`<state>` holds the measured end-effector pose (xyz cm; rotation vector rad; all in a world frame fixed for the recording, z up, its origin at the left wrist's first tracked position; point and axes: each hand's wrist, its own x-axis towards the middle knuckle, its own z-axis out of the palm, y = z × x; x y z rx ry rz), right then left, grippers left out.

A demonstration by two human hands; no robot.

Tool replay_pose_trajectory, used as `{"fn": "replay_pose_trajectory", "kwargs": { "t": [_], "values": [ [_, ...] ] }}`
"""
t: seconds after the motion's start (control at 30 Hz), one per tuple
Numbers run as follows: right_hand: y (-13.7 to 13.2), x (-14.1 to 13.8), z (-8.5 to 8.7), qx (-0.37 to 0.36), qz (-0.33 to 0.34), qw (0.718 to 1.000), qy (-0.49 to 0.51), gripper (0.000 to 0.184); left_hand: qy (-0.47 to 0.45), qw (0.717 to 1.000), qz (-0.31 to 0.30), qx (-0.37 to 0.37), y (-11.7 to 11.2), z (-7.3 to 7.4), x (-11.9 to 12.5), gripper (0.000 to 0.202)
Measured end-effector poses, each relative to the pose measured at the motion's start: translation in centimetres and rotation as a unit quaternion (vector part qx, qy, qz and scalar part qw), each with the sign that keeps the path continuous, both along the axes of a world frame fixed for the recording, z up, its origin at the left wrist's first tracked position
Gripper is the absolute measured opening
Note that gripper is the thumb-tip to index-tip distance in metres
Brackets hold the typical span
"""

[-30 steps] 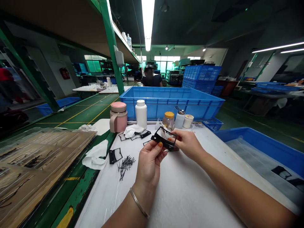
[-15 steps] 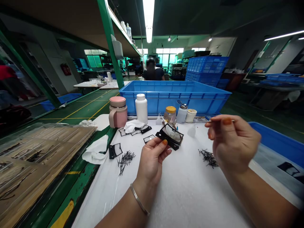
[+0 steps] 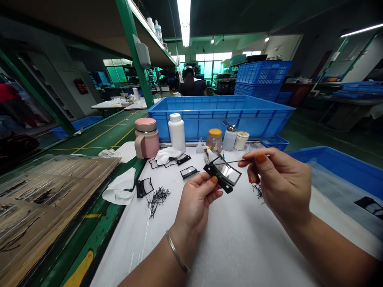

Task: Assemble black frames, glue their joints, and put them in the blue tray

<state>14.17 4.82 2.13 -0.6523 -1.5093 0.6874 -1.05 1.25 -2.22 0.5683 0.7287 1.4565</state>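
Note:
My left hand (image 3: 196, 197) pinches a black frame with a clear window (image 3: 229, 173) by its lower left edge, tilted above the white work surface (image 3: 233, 243). Between the thumb and fingers of my right hand (image 3: 278, 179) is a thin dark stick (image 3: 231, 162), its far end over the frame's upper left edge; whether it touches cannot be made out. A pile of short black strips (image 3: 158, 198) lies left of my left hand. A second pile of strips (image 3: 257, 191) is partly hidden behind my right hand. Similar black frames (image 3: 145, 186) lie on the left.
A pink mug (image 3: 147, 139), a white bottle (image 3: 177, 133), a yellow-lidded jar (image 3: 214, 138) and a pump bottle (image 3: 230, 138) line the back before a large blue crate (image 3: 248, 119). White cloths (image 3: 121, 187) lie left. Another blue bin (image 3: 344, 163) stands right. A person sits beyond.
My right hand has moved left and slightly down, bringing the stick over the frame. The frame in my left hand has shifted slightly right and turned, showing more of its clear window.

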Motion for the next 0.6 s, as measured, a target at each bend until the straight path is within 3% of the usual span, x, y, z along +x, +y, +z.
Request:
{"fn": "replay_pose_trajectory", "kwargs": {
  "t": [0.6],
  "values": [
    [0.59,0.62,0.66,-0.001,-0.022,0.999,0.048,0.015,-0.019,1.000,-0.001,-0.008,0.12,0.32,-0.22,0.006]
  ]
}}
